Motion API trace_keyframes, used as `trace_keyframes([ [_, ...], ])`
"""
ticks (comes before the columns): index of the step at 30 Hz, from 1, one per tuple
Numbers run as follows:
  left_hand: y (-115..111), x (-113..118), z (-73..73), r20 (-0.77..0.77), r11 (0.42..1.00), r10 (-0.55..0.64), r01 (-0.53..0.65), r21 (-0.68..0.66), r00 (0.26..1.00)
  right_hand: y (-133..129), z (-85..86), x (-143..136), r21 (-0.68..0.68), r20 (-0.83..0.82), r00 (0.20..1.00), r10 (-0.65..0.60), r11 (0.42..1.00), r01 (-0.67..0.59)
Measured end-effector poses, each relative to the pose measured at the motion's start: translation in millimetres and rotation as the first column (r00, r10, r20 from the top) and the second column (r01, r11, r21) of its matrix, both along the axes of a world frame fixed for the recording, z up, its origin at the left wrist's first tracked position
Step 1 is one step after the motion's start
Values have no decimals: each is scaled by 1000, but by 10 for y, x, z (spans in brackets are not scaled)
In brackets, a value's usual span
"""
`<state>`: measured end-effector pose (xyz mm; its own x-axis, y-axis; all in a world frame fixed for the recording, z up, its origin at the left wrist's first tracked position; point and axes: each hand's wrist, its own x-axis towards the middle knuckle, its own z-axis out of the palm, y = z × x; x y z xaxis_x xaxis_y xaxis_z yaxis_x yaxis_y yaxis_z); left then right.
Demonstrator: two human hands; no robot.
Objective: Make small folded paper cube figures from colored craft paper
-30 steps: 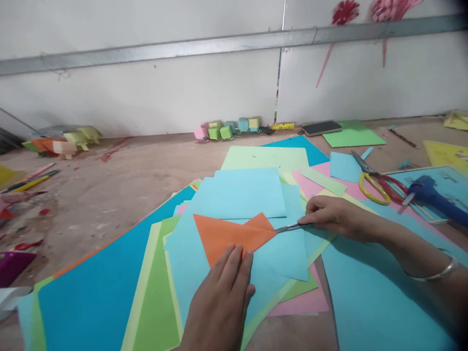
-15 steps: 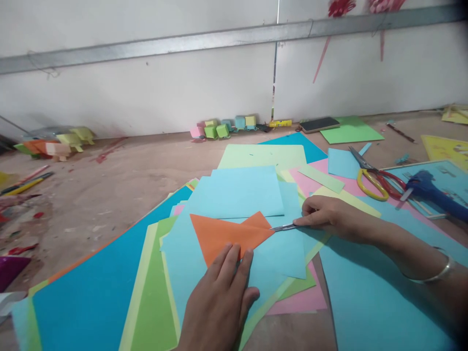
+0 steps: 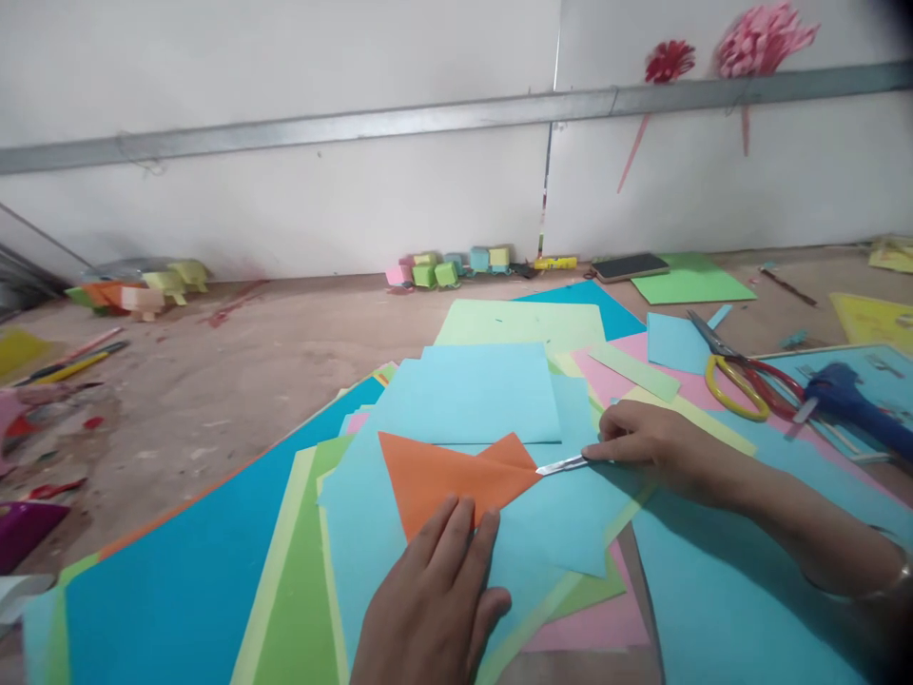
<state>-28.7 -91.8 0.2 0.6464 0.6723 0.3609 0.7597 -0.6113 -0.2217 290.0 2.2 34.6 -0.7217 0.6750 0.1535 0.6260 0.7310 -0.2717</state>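
A folded orange paper (image 3: 449, 476) lies on light blue sheets (image 3: 492, 390) in the middle. Spread over its lower edge are the fingers of my left hand (image 3: 438, 590), which press it flat from above. My right hand (image 3: 642, 442), to the right of the paper, pinches a slim metal blade (image 3: 562, 466). The blade points left, and its tip meets the right corner of the orange paper. A bracelet is on my right wrist.
Scissors (image 3: 738, 381) and a blue glue gun (image 3: 848, 395) lie at the right. A phone (image 3: 630, 266), a yellow tube (image 3: 555, 264) and small paper cubes (image 3: 446, 274) stand along the wall. Pens (image 3: 78, 362) lie at the left.
The view has tilted up, so everything sits slightly lower in the frame. My hands hold nearly the same pose, and the blade tip is still at the orange paper's right corner.
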Motion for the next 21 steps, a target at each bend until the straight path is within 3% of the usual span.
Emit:
trace_keyframes([
  [15,-57,11,37,30,991,73,-69,-113,997,5,50,-3,-52,30,998,48,998,-46],
  [21,-30,42,78,64,998,22,-18,-66,998,-42,52,-85,-96,58,997,45,995,-40],
])
